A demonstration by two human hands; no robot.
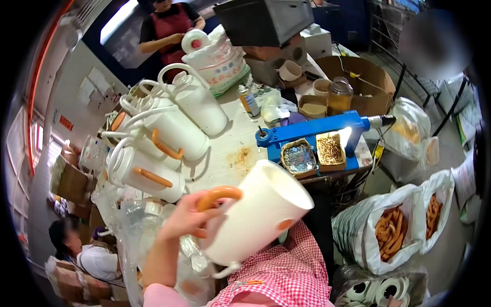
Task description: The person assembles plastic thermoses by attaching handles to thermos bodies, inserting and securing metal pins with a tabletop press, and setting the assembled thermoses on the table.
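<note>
My left hand [185,219] is closed around the orange handle of a cream-white jug [255,220], held tilted in front of my body. One wide end of the jug faces up and right. An orange spot shows low on its side, and a white carrying loop hangs at its lower end. Just a small part of my right hand [394,302] shows at the bottom edge, among white round lid-like parts [384,289] in a plastic-lined container. How its fingers are placed is hidden.
Several white jugs [197,105] stand left on the table [232,138]. A blue press-like tool [312,130] sits at its right edge with trays of small metal parts [331,150]. Sacks of orange handles [391,233] stand right. Another person [166,30] works across the table; one [97,258] sits lower left.
</note>
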